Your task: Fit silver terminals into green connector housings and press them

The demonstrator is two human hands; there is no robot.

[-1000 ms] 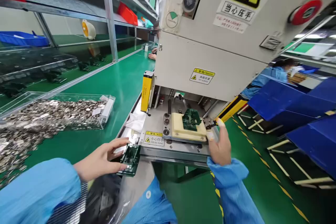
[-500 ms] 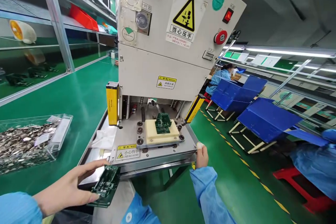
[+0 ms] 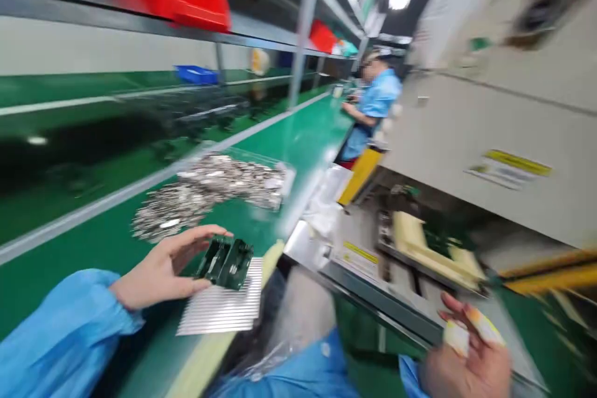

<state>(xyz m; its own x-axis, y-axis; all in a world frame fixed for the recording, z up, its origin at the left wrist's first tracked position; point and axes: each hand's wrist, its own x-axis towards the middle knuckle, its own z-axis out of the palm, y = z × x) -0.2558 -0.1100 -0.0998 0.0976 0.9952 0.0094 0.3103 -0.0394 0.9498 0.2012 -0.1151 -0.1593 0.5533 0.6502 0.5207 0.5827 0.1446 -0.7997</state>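
green parts (image 3: 239, 266) | left hand (image 3: 161, 273): thumb and fingers spread around them | right hand (image 3: 480, 360): half-open, fingers curled, empty

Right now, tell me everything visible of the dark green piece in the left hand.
The dark green piece looks hard and slightly shiny, its material uncertain. Dark hollows show side by side, with pale details too blurred to identify. The left hand grips it, tilted, between thumb and fingers, over a ridged pale sheet; contact there is unclear.
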